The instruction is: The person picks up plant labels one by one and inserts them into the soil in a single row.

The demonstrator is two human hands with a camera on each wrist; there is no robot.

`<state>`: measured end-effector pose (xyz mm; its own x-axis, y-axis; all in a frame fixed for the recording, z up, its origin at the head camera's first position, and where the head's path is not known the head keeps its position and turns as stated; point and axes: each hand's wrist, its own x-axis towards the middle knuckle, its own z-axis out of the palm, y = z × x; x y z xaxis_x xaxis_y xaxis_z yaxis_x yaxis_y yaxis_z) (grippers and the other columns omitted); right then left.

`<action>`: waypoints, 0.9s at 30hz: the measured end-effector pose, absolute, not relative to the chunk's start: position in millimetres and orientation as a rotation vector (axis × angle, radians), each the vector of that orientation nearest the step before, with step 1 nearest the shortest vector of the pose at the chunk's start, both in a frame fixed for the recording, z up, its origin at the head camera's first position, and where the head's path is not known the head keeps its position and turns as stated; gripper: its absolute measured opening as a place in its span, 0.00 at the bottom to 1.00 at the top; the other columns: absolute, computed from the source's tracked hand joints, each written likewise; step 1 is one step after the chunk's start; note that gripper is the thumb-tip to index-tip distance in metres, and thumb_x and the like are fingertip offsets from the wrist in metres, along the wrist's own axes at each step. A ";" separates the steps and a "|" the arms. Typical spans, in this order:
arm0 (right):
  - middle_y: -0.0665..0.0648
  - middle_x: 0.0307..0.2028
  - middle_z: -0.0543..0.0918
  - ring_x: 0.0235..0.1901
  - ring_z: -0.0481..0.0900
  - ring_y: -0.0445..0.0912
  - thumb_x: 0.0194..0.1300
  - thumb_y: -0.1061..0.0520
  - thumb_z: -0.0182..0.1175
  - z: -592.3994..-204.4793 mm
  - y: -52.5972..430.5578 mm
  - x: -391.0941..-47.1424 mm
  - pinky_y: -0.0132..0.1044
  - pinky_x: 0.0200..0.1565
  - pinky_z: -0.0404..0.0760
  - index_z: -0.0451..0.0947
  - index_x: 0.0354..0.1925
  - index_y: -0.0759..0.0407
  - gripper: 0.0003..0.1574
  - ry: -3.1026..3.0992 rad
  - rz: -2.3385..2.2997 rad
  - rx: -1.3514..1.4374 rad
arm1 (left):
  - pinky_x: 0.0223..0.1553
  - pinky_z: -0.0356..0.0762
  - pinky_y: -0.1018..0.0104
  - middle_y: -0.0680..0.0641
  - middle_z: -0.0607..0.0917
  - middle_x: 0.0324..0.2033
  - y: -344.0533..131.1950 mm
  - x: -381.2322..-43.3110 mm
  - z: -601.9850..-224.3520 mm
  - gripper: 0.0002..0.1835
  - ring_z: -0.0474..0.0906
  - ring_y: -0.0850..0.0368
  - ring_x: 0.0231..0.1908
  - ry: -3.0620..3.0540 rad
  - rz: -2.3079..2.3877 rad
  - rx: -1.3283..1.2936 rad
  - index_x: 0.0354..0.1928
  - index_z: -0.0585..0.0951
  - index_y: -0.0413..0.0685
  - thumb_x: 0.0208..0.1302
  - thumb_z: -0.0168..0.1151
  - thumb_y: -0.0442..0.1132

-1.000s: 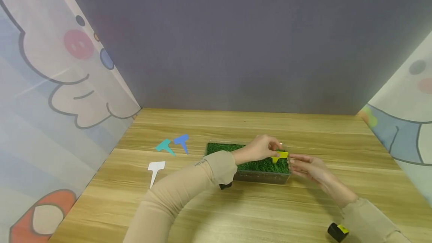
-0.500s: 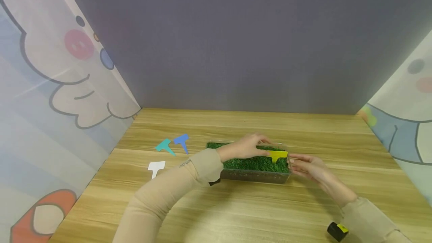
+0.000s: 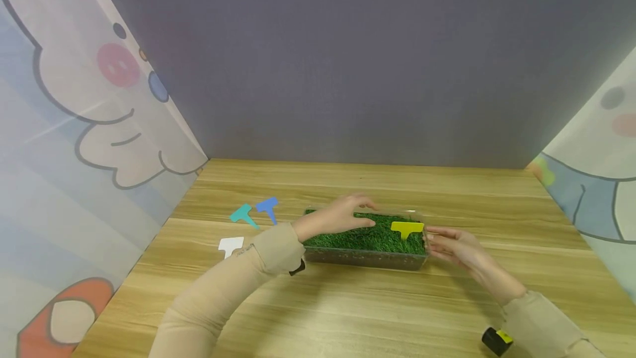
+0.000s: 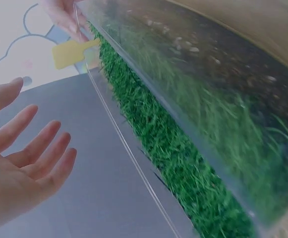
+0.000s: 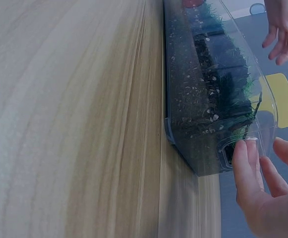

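Note:
A clear planter box (image 3: 367, 260) of green grass (image 3: 367, 239) over dark, pebbly soil stands on the table. Upright in the grass at its right end is a yellow T-shaped plant label (image 3: 407, 227). My left hand (image 3: 338, 217) hovers over the grass, left of the label, fingers spread and holding nothing; the left wrist view shows it apart from the box. My right hand (image 3: 462, 253) rests its extended fingertips (image 5: 244, 161) against the box's right end wall, beside a cutout there.
Left of the box lie a teal plant label (image 3: 243, 214), a blue one (image 3: 268, 208) and a white one (image 3: 231, 245), the white partly behind my left sleeve (image 3: 223, 275). A grey panel (image 3: 367, 65) closes off the back; cartoon-print sheets (image 3: 114, 142) flank the table (image 3: 358, 314).
My left hand has let go of the yellow plant label and drawn back leftward over the grass. The label stays standing. My right hand has kept its place at the box end.

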<state>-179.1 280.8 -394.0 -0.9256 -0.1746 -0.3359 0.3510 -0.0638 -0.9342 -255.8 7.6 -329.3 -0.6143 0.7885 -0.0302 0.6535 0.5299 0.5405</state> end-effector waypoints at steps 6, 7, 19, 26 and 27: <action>0.58 0.44 0.79 0.40 0.79 0.44 0.57 0.62 0.58 -394.2 280.2 -179.1 0.37 0.46 0.75 0.54 0.60 0.74 0.37 1.871 -2.042 0.204 | 0.53 0.67 0.64 0.50 0.71 0.55 -10.2 -252.0 -328.9 0.21 0.67 0.53 0.54 2.517 0.726 1.143 0.55 0.71 0.52 0.60 0.55 0.47; 0.58 0.45 0.79 0.40 0.79 0.44 0.58 0.62 0.57 -394.3 280.2 -179.1 0.37 0.46 0.75 0.54 0.60 0.74 0.37 1.873 -2.041 0.199 | 0.53 0.67 0.63 0.50 0.71 0.55 -13.2 -251.5 -328.6 0.21 0.67 0.53 0.54 2.521 0.737 1.122 0.55 0.72 0.52 0.60 0.55 0.47; 0.55 0.42 0.80 0.39 0.79 0.44 0.58 0.62 0.57 -393.4 280.0 -178.9 0.37 0.46 0.76 0.57 0.59 0.73 0.34 1.860 -2.056 0.198 | 0.54 0.66 0.58 0.50 0.73 0.53 -48.4 -252.0 -326.5 0.17 0.67 0.55 0.54 2.555 0.926 1.066 0.52 0.74 0.51 0.61 0.55 0.44; 0.54 0.41 0.80 0.39 0.79 0.43 0.57 0.62 0.58 -394.3 280.8 -178.8 0.37 0.46 0.75 0.61 0.58 0.71 0.32 1.839 -2.076 0.186 | 0.53 0.67 0.55 0.47 0.73 0.53 -68.9 -252.4 -326.8 0.18 0.68 0.52 0.54 2.574 1.026 1.047 0.53 0.73 0.48 0.61 0.55 0.44; 0.53 0.41 0.80 0.39 0.79 0.43 0.57 0.62 0.58 -394.5 280.9 -178.7 0.37 0.47 0.75 0.61 0.58 0.71 0.32 1.839 -2.074 0.183 | 0.53 0.67 0.56 0.47 0.74 0.53 -72.1 -252.2 -327.0 0.18 0.68 0.52 0.54 2.585 1.032 1.036 0.52 0.74 0.48 0.61 0.55 0.44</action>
